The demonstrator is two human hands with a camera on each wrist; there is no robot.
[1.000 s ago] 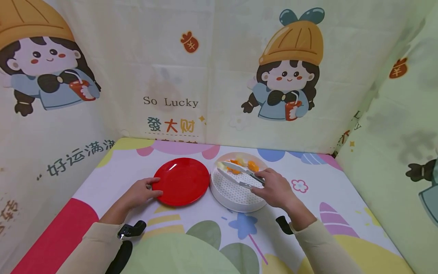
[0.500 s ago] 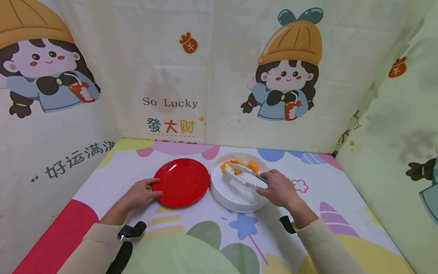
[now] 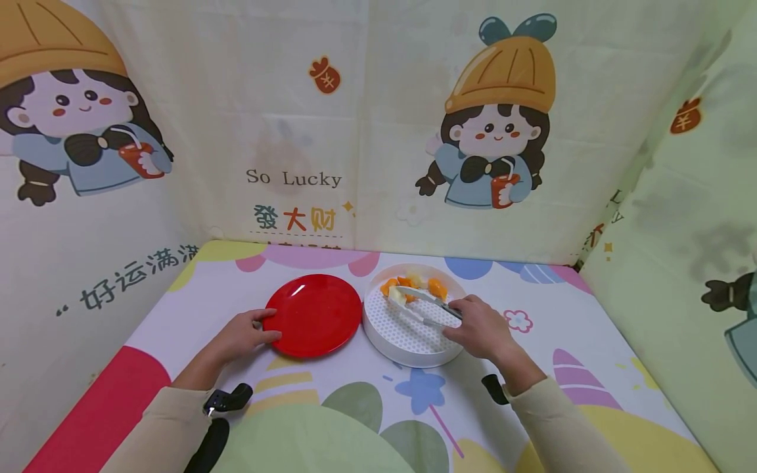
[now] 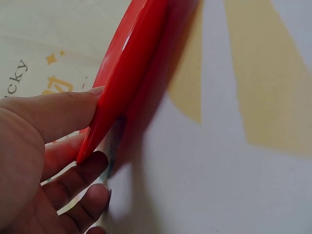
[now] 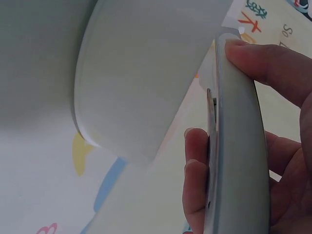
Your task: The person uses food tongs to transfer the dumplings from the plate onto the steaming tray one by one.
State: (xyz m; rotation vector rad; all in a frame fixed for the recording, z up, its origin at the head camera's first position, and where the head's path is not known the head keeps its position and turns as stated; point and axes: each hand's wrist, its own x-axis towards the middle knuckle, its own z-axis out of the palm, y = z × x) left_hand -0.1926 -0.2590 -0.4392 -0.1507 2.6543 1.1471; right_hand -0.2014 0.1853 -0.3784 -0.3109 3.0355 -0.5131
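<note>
My left hand (image 3: pixel 239 336) pinches the near-left rim of a red plate (image 3: pixel 313 315), thumb on top and fingers beneath; the left wrist view shows the plate (image 4: pixel 129 68) tilted edge-on between them. With my right hand (image 3: pixel 481 326) I hold metal tongs (image 3: pixel 432 300) over a round white tray (image 3: pixel 414 360) with a perforated base. The tongs' tips sit around a pale food piece (image 3: pixel 396 295) beside several orange pieces (image 3: pixel 437 289); whether they grip it firmly is unclear. In the right wrist view my thumb and fingers grip the tongs (image 5: pixel 241 146) near the tray wall (image 5: pixel 131 73).
Plate and tray stand side by side on a table with a colourful printed cloth (image 3: pixel 349 433). Printed curtains (image 3: pixel 384 144) rise behind the table and at both sides. Black straps (image 3: pixel 227 398) circle both wrists.
My right hand and the tongs have shifted a little to the right, the pale piece at their tips moving along and uncovering an orange piece. My left hand stays on the plate.
</note>
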